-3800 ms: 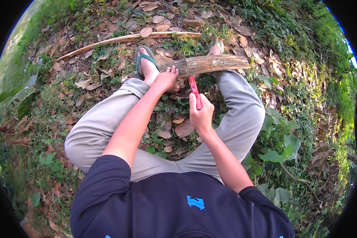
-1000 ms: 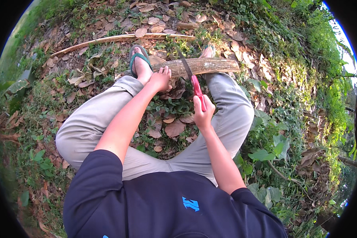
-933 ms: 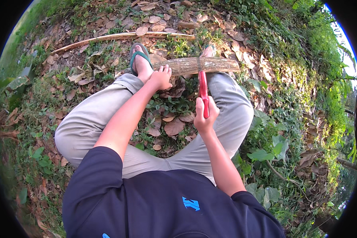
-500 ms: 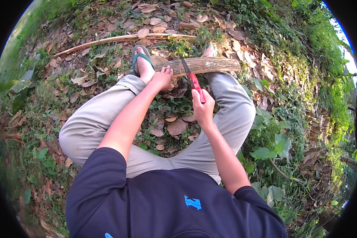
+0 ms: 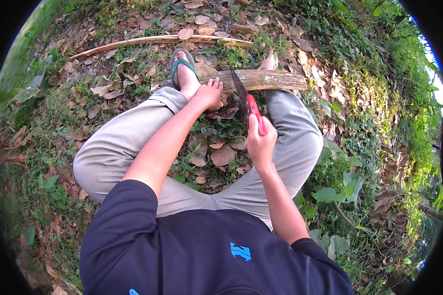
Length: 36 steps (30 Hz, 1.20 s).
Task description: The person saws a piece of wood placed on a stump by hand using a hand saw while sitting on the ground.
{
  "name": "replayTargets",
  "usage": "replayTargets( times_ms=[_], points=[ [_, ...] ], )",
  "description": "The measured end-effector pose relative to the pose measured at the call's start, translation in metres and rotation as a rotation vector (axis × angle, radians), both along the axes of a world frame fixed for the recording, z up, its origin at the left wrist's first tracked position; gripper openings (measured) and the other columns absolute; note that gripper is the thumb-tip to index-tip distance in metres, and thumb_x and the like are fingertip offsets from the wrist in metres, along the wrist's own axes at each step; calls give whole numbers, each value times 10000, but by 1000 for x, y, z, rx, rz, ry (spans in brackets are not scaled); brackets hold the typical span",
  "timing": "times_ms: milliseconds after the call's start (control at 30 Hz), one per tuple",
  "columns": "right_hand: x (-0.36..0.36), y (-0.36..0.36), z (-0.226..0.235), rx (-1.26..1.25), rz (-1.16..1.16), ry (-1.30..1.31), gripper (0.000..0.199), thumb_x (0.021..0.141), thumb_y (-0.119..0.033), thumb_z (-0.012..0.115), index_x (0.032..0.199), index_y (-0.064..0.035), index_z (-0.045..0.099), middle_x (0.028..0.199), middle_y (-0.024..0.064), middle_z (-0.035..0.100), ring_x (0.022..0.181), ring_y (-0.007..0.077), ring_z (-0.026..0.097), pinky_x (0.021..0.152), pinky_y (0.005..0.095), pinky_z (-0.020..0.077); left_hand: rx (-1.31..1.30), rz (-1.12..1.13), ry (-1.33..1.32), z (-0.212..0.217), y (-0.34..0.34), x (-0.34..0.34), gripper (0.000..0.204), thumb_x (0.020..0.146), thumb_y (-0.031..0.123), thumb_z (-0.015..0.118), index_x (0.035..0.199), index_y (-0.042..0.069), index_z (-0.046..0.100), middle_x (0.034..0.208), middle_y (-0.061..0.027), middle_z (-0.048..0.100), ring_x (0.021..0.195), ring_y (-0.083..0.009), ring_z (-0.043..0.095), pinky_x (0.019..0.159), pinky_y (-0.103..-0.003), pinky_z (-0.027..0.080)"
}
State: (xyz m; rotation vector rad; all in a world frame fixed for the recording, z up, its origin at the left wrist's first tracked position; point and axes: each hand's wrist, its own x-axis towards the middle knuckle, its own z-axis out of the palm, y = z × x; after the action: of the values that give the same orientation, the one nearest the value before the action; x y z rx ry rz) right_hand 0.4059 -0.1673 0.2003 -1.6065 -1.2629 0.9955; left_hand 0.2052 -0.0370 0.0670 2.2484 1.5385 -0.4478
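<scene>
A length of bark-covered log (image 5: 278, 79) lies crosswise in front of me, between my feet and my hands. My left hand (image 5: 210, 94) presses on its left part, the fingers over the top and the thumb on the near side. My right hand (image 5: 261, 140) is closed round the red handle of a hand saw (image 5: 240, 89). The dark blade lies across the log just right of my left hand, its tip pointing away from me past the far side. Whether the teeth sit in a cut cannot be made out.
A long thin strip of wood (image 5: 162, 39) lies beyond the log. My left foot in a green flip-flop (image 5: 183, 69) rests against the log's left end; my right foot (image 5: 269, 62) is behind its right part. Dry leaves and low green plants (image 5: 337, 189) cover the ground.
My right hand has drawn the saw back toward me and slightly right, so the blade is angled more to the left. My left hand stays on the log. The whole view has shifted a little.
</scene>
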Motion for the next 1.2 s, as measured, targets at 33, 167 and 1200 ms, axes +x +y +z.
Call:
replayTargets(
  times_ms=[33, 167, 1200],
  points=[
    [-7, 22, 1, -33, 1, 10, 316, 995, -204, 632, 771, 16, 605, 570, 86, 539, 532, 114, 500, 516, 343, 404, 11, -6, 8, -3, -2, -2, 978, 866, 468, 718, 1582, -1, 246, 1662, -250, 198, 1510, -417, 291, 1136, -505, 417],
    [-41, 117, -5, -160, 45, 10, 394, 964, -317, 640, 804, 42, 661, 622, 163, 642, 586, 259, 660, 595, 418, 480, 45, -36, 7, -7, 1, 0, 990, 864, 481, 717, 1580, -12, 243, 1650, -269, 216, 1491, -447, 315, 1116, -517, 435],
    [-26, 64, -72, 130, 89, -73, 286, 989, -192, 653, 782, 2, 612, 566, 65, 512, 529, 105, 459, 516, 336, 389, -48, 42, -27, -5, 4, 0, 973, 878, 492, 710, 1595, 23, 250, 1688, -195, 168, 1533, -387, 256, 1183, -505, 354]
  ],
)
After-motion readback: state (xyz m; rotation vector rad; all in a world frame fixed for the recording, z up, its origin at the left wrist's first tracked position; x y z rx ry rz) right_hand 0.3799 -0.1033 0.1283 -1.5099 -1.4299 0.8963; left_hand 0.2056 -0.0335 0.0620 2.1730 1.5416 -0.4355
